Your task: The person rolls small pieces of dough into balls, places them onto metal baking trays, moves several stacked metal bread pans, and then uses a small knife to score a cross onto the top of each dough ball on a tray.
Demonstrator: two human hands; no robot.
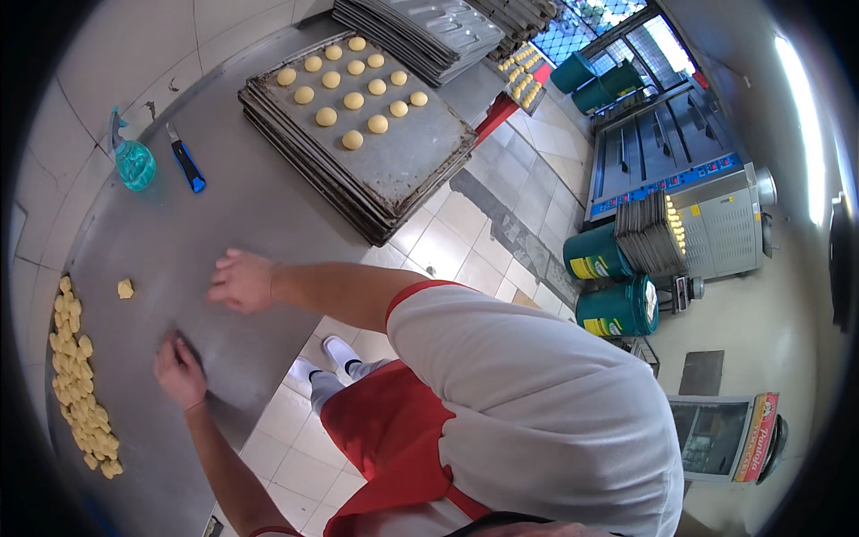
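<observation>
My left hand [182,371] is low over the grey metal table, its fingers curled downward. Farther along the table, my right hand [242,281] is cupped with bent fingers against the surface. Whatever lies under either palm is hidden from view. One loose dough piece [125,289] rests to the left of my right hand. A long heap of cut dough pieces [79,385] lies along the table's left edge, beyond my left hand. At the far side, rounded dough balls [353,100] sit in rows on the top tray of a stack of dark baking trays [403,174].
A spray bottle [135,163] and a blue-handled knife [186,159] are near the tiled wall. More stacked trays [429,31] stand at the back. Across the tiled floor are a deck oven [662,143], green drums [617,306] and a tray stack [650,234].
</observation>
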